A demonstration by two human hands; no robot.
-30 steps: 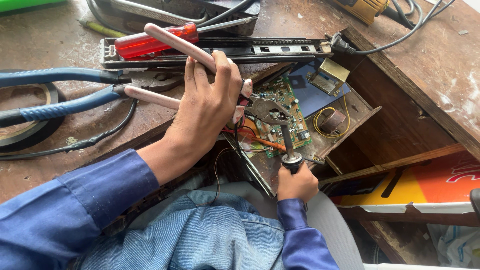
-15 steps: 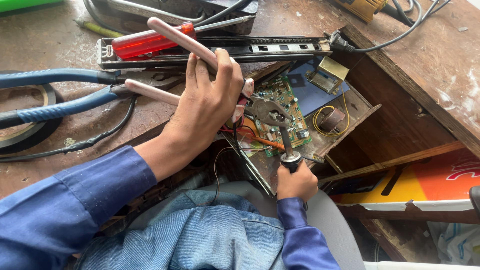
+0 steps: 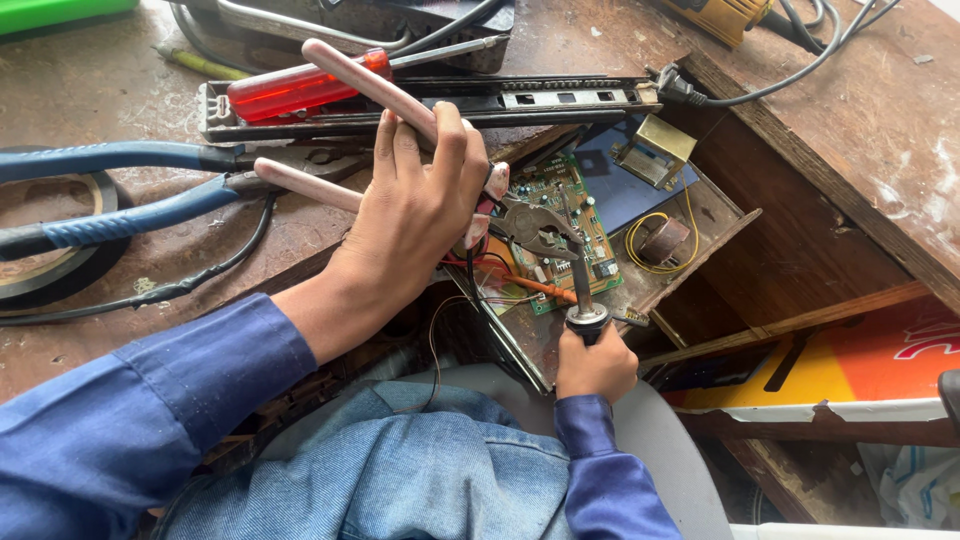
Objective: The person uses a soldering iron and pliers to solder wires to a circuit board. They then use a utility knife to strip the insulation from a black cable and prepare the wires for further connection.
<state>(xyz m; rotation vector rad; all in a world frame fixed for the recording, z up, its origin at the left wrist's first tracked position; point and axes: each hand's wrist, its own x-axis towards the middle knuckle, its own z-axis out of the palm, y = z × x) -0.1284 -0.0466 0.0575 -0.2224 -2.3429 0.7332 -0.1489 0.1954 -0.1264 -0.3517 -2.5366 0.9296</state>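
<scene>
My left hand (image 3: 415,215) grips pliers with pale pink handles (image 3: 360,80); their metal jaws (image 3: 535,225) rest over a green circuit board (image 3: 565,225). One pink handle sticks up past my fingers, the other juts left under my palm. My right hand (image 3: 595,365) holds the black handle of a soldering iron (image 3: 583,300) upright, its tip touching the board near the plier jaws. The board lies in an opened metal chassis (image 3: 690,255) tilted against the bench, with a yellow wire coil and a small metal box beside it.
On the wooden bench (image 3: 90,80) lie a red-handled screwdriver (image 3: 290,88), a long black metal rail (image 3: 560,98), blue-handled cutters (image 3: 110,195), a tape roll (image 3: 40,250) and black cables. A yellow power tool (image 3: 725,15) sits far right. An orange and yellow panel (image 3: 870,370) lies lower right.
My left hand and the pliers have shifted slightly. The soldering iron stays on the board.
</scene>
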